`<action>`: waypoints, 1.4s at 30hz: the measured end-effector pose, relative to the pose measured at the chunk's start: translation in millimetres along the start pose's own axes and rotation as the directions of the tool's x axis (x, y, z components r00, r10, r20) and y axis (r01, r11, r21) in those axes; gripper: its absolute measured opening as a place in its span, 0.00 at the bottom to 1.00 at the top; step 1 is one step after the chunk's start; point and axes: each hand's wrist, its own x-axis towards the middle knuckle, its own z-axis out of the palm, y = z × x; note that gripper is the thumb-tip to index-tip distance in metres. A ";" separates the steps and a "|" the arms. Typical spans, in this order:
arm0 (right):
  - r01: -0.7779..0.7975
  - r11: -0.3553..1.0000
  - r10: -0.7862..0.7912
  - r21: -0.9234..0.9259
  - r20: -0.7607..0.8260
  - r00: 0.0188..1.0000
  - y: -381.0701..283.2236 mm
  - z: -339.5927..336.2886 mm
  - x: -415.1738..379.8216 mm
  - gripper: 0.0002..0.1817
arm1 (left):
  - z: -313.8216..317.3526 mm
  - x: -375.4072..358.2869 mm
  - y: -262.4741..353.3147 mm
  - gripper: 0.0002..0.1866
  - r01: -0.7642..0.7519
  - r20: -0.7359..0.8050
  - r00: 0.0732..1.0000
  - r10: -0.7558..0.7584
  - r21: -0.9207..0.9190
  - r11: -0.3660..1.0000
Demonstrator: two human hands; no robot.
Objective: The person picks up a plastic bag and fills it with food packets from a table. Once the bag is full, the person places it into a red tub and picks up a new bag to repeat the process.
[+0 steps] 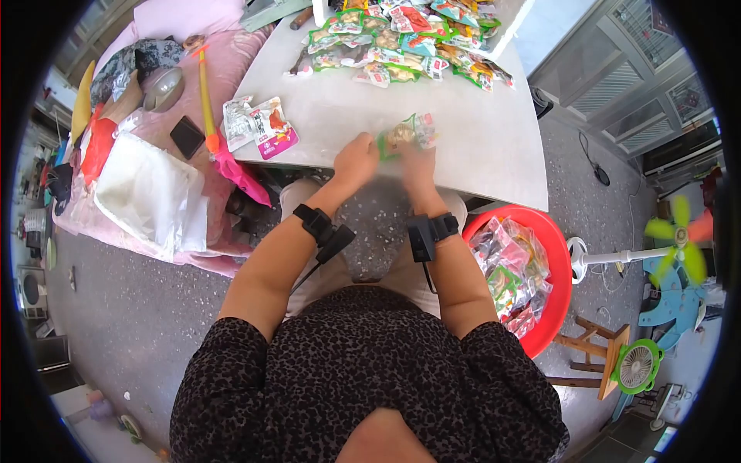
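A clear-and-green snack packet (pixel 402 133) with pale pieces inside is held just over the near part of the white table (pixel 324 108). My left hand (pixel 356 162) is closed in a fist, its fingertips at the packet's left edge. My right hand (pixel 417 166) is smeared by motion and overlaps the packet's lower right side, so its fingers do not show clearly. To the left on the tabletop lie a silver packet (pixel 238 123) and a white-and-pink packet (pixel 272 130). A heap of similar snack packets (pixel 386 46) covers the table's far side.
Beside my right knee stands a red tub (pixel 561 270) filled with packets. On the left, a pink-covered bed (pixel 231 69) bears a white plastic sheet (pixel 147 193), a phone (pixel 187 136) and an umbrella (pixel 235 174). A fan (pixel 679 235) and a wooden stool (pixel 610 359) are at the right.
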 end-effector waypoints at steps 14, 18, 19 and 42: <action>-0.407 0.913 0.401 -0.011 0.199 0.894 -26.2 -41.5 14.9 0.10 | -4.2 -6.1 12.5 0.10 -0.194 0.025 0.981 0.192 0.099 0.976; -0.216 0.972 0.170 0.095 0.348 0.922 10.2 -23.4 9.0 0.11 | -9.5 -4.8 26.0 0.09 -0.198 0.045 0.980 0.193 0.137 0.971; -0.185 0.979 0.140 0.086 0.374 0.917 -1.5 -12.5 3.7 0.12 | -9.7 -2.7 23.4 0.09 -0.194 0.047 0.981 0.189 0.169 0.966; 0.046 0.814 0.306 -0.580 0.495 0.813 0.7 0.0 25.6 0.11 | -11.3 -13.6 10.6 0.10 -0.358 -0.015 0.933 0.359 0.027 0.933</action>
